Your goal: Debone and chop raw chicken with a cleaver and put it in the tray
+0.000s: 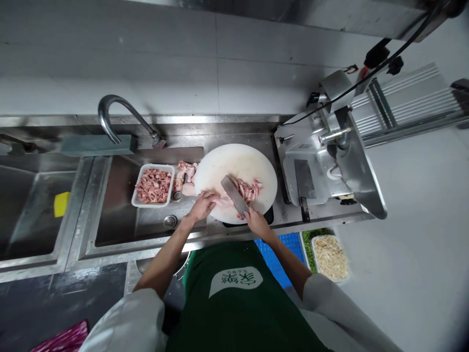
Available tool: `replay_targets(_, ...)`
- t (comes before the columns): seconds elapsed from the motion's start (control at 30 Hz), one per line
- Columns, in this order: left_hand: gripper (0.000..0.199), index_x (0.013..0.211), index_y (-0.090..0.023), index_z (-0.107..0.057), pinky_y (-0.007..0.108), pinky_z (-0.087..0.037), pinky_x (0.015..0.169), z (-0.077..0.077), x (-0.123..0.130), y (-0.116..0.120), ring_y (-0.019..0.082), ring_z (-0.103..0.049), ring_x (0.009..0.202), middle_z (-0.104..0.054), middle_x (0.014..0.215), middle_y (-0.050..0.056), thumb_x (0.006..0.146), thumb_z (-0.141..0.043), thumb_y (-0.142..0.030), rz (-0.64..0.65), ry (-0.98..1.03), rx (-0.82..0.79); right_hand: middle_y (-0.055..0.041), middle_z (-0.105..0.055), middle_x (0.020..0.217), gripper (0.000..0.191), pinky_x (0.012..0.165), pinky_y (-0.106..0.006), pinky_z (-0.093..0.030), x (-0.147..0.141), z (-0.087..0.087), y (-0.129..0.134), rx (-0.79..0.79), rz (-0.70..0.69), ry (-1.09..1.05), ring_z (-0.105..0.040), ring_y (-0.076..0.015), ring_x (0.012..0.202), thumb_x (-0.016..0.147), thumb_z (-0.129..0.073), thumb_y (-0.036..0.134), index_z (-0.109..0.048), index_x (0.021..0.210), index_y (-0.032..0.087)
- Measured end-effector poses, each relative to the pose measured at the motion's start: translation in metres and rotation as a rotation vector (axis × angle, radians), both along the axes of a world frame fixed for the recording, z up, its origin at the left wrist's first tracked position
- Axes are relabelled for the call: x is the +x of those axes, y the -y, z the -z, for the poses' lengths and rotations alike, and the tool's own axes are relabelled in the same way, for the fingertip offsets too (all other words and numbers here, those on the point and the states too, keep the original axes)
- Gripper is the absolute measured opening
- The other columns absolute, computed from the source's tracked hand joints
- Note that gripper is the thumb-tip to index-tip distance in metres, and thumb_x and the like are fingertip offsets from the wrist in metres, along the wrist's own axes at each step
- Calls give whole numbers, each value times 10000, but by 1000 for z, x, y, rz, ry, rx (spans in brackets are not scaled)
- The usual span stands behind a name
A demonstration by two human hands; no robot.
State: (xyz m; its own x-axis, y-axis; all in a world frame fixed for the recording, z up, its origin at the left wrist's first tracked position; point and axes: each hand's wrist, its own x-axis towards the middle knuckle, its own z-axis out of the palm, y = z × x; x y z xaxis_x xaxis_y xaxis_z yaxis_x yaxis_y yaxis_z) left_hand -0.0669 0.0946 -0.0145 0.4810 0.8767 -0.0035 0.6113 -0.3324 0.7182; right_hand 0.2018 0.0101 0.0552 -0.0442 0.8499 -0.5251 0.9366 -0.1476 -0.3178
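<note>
A round white cutting board lies on the steel counter. My right hand grips the handle of a cleaver, whose broad blade stands across the board. Under my left hand is a pale piece of raw meat, held at the board's left edge with the fingers closed on it. To the right of the blade, cut meat pieces lie in a cluster. Larger raw pieces rest in the sink just left of the board, near my left hand.
A white basket of chopped meat stands in the sink beneath a curved faucet. At right, a second cleaver lies by a metal slicing machine. Below are a tray of pale strips and a blue crate.
</note>
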Motion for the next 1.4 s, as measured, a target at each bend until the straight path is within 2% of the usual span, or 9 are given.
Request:
replay_targets(0.1, 196, 973, -210, -721, 314, -500, 813, -4, -8, -5, 198, -614, 861, -648, 983, 69, 896, -567, -305, 33, 61, -91, -167, -724, 1099, 470, 841, -302, -425, 2, -1, 0, -4, 4, -3, -685, -277, 1020, 1069, -351, 355, -408, 1475, 125)
replay_targets(0.3, 228, 860, -177, -666, 286, -469, 729, -19, -13, 34, 166, -574, 755, -620, 813, 31, 877, -655, -404, -667, 245, 127, -163, -726, 1026, 360, 775, -289, -416, -6, -2, 7, -29, 70, 39, -698, -271, 971, 1072, -357, 360, -559, 1267, 135)
replay_targets(0.37, 246, 850, -177, -663, 273, -456, 689, -33, -4, 32, 154, -555, 729, -612, 803, 21, 871, -676, -422, -744, 300, 165, -163, -727, 1032, 356, 777, -286, -414, -9, 0, 5, -24, 77, 38, -697, -266, 979, 1073, -356, 360, -557, 1265, 138)
replay_targets(0.47, 249, 893, -181, -677, 277, -478, 719, -52, 13, 14, 167, -586, 814, -634, 894, 40, 861, -698, -426, -730, 335, 228, -151, -732, 1032, 367, 783, -284, -416, -10, 4, 2, -8, 74, 29, -697, -260, 980, 1072, -359, 353, -528, 1318, 139)
replay_targets(0.53, 228, 928, -182, -684, 299, -503, 781, -53, 22, 6, 183, -604, 880, -638, 945, 56, 866, -693, -402, -714, 322, 256, -146, -734, 1032, 396, 788, -289, -421, -11, 7, 2, 3, 74, 24, -699, -262, 975, 1073, -353, 348, -487, 1377, 132)
replay_targets(0.73, 217, 972, -179, -713, 311, -538, 694, -6, 22, 29, 141, -602, 701, -601, 946, 58, 851, -690, -358, -575, 255, 53, -157, -726, 1066, 412, 817, -287, -422, -12, 13, 8, 17, 106, 32, -686, -265, 1014, 1075, -346, 369, -501, 1371, 127)
replay_targets(0.83, 244, 1056, -217, -722, 318, -549, 707, 4, 14, 40, 111, -590, 660, -593, 1055, 64, 874, -668, -370, -526, 210, 36, -151, -729, 1056, 426, 789, -281, -412, -12, 16, 9, 17, 122, 18, -689, -263, 991, 1075, -348, 377, -477, 1395, 127)
replay_targets(1.13, 152, 893, -193, -740, 315, -518, 765, -14, 12, 25, 160, -608, 730, -629, 919, 62, 889, -625, -292, -419, 60, 24, -141, -724, 1059, 414, 714, -259, -375, -7, 21, 10, 53, 120, -23, -685, -254, 949, 1070, -367, 365, -471, 1387, 120)
replay_targets(1.4, 179, 755, -191, -642, 307, -485, 763, -11, 11, 18, 172, -585, 766, -599, 866, 58, 880, -514, -195, -362, 89, -21, -132, -727, 1056, 422, 746, -264, -392, -6, 22, 9, 42, 123, -26, -682, -258, 967, 1068, -358, 376, -479, 1391, 133)
